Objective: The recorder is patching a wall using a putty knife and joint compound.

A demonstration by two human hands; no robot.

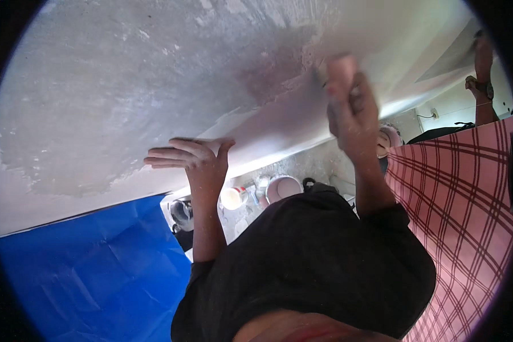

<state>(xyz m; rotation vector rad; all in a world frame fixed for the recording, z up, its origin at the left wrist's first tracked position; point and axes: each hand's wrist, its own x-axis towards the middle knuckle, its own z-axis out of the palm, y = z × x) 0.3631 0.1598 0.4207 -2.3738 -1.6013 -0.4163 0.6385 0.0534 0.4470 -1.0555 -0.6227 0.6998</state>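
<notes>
My left hand (191, 155) lies flat against the wall (125, 97), its fingers spread and pointing left, holding nothing. Dust marks the fingers. My right hand (356, 117) is raised against the wall farther right, closed around a pinkish block-like tool (341, 74). Motion blurs that hand and the tool, so its exact kind and the face touching the wall do not show. Between and above the hands the wall carries a rough grey patch with pale, uneven edges; the strip below it looks smoother and whiter.
A blue sheet (97, 256) covers the lower left; pink checked cloth (456, 199) spans the right. On the floor below stand a pale tub (232, 198), a pinkish bucket (283, 186) and another bucket (389, 137). Another person's arm (484, 65) shows at the upper right, near a wall socket (435, 114).
</notes>
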